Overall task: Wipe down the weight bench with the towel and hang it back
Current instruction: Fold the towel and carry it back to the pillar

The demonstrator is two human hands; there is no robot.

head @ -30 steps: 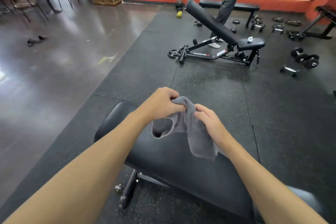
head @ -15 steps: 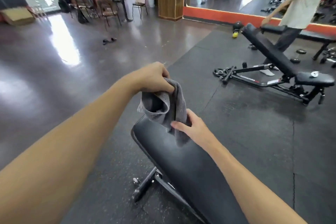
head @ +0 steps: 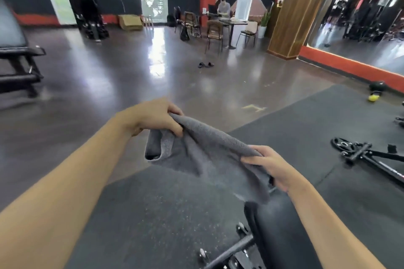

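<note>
both hands, left hand (head: 156, 116) and right hand (head: 274, 165), are pinching the towel (head: 205, 150) taut in clenched fingers above the counter (head: 282, 225) end, seemingly readying it for hanging.

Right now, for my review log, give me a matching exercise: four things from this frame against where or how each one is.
Things:
1. towel
2. weight bench
3. pair of sandals
4. yellow ball

States:
A. lying on the glossy floor near the chairs
B. stretched between the left hand and right hand
C. at the far right edge of the rubber mat
D. low in view, under the right forearm

Pairs: 1-B, 2-D, 3-A, 4-C
</note>
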